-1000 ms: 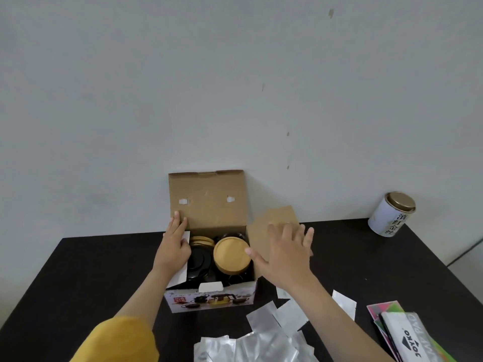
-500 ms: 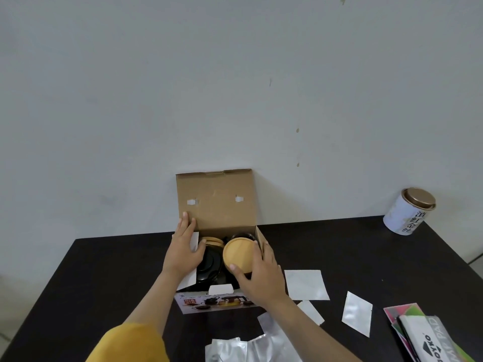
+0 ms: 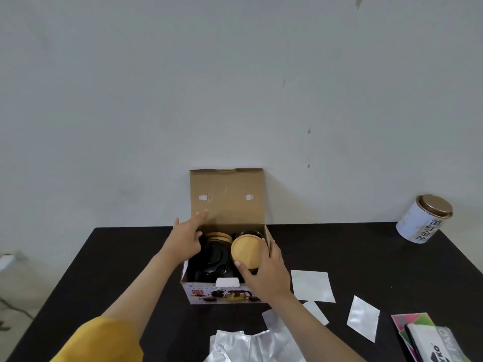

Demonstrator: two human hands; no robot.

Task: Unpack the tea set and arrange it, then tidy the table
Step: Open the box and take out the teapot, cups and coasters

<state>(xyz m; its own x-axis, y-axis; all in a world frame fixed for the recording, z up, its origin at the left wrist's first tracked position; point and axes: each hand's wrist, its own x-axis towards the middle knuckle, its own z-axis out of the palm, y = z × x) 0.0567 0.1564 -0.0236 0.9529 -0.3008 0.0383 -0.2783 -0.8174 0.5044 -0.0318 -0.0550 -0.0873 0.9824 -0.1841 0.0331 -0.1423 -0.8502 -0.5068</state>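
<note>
An open cardboard tea set box [image 3: 226,197] stands on the black table [image 3: 352,246], its lid flap upright against the wall. Inside lie black tea pieces [image 3: 214,257] and a round wooden lid [image 3: 247,250] on a dark container. My right hand [image 3: 266,273] grips that wooden-lidded container from the right, thumb at its front edge. My left hand [image 3: 187,237] reaches over the box's left wall, fingers spread and touching the black pieces. A second wooden disc [image 3: 218,235] shows at the back of the box.
A white tea tin [image 3: 423,219] with a bronze lid leans at the back right corner. Silver foil packets [image 3: 312,284] lie scattered right of and in front of the box. A colourful pad [image 3: 431,338] sits at the front right edge.
My right hand came from the box's right flap onto the wooden-lidded container and grips it. My left hand slid off the left flap into the box.
</note>
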